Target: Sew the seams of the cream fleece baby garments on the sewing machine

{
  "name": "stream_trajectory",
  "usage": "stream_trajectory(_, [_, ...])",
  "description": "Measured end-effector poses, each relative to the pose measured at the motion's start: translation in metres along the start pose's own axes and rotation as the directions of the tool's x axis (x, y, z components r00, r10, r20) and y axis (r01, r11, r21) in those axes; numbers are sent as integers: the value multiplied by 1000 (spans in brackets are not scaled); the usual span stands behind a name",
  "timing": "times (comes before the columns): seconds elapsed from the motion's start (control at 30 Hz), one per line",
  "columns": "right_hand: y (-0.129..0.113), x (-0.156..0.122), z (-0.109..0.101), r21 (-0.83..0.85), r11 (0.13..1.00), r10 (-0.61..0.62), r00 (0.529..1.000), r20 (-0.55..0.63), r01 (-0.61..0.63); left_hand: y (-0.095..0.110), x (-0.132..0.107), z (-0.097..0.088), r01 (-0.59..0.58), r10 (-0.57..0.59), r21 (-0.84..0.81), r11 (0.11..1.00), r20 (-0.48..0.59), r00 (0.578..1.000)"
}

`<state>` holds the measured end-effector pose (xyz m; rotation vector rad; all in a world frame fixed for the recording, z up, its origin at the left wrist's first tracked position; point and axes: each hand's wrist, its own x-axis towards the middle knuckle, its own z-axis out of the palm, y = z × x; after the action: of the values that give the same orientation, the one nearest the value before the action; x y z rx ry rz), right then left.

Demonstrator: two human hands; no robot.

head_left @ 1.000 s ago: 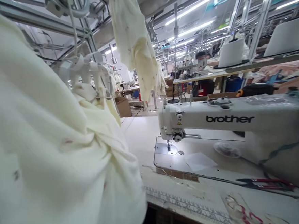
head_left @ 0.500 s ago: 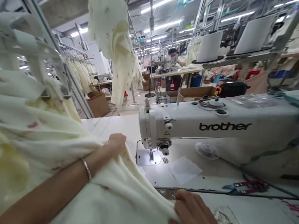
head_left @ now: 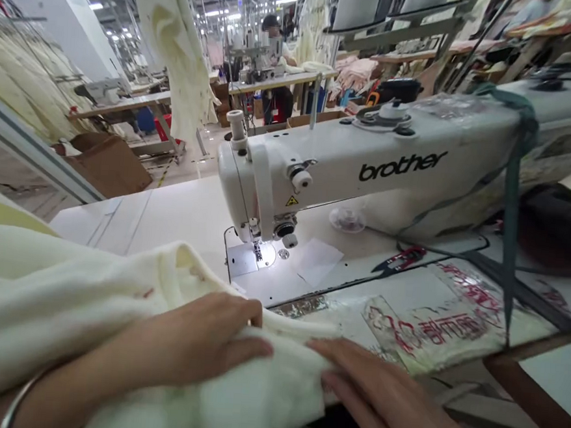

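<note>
Cream fabric [head_left: 129, 275] with small reddish marks spreads across the lower left, up to the front of the sewing machine [head_left: 318, 164]. My left hand [head_left: 208, 336], with a bangle at the wrist, is closed over the cloth near its edge, thumb stretched to the right. At the cloth's right end my right hand [head_left: 380, 393] has thumb and fingers closed on the edge; its fingertips are partly hidden. The lit needle and presser foot [head_left: 259, 251] stand just beyond the cloth, apart from it.
Small red-handled snips [head_left: 399, 261], a white paper square [head_left: 317, 262] and a clear round dish [head_left: 347, 220] lie on the machine table [head_left: 178, 206]. A green strip [head_left: 510, 223] hangs over the machine arm. Behind are a cardboard box [head_left: 107, 166], hanging garments [head_left: 174, 56] and a person at another machine.
My left hand has come back from near the needle towards my right hand, drawing the cloth nearer. The view has tilted down and turned right.
</note>
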<state>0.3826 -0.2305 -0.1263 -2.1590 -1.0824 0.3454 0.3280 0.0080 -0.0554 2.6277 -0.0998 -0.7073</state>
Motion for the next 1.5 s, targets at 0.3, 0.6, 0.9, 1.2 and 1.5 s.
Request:
stream_trajectory(0.3, [-3, 37, -19, 18, 997, 76, 989, 126, -78, 1, 11, -10, 30, -43, 200, 979, 61, 997])
stream_trajectory(0.6, [13, 53, -8, -91, 995, 46, 994, 99, -37, 25, 44, 34, -71, 176, 367, 928, -262, 949])
stream_trajectory(0.9, [15, 73, -40, 223, 971, 17, 957, 288, -84, 9, 48, 22, -60, 38, -130, 990, -166, 985])
stream_trajectory(1.2, [13, 86, -49, 352, 912, 33, 892, 450, -212, 10, 48, 2, 15, -18, -367, 930, -5, 1000])
stream_trajectory(1.5, [16, 80, -51, 370, 904, 56, 919, 391, -213, 16, 45, 15, -52, -7, -241, 969, -237, 972])
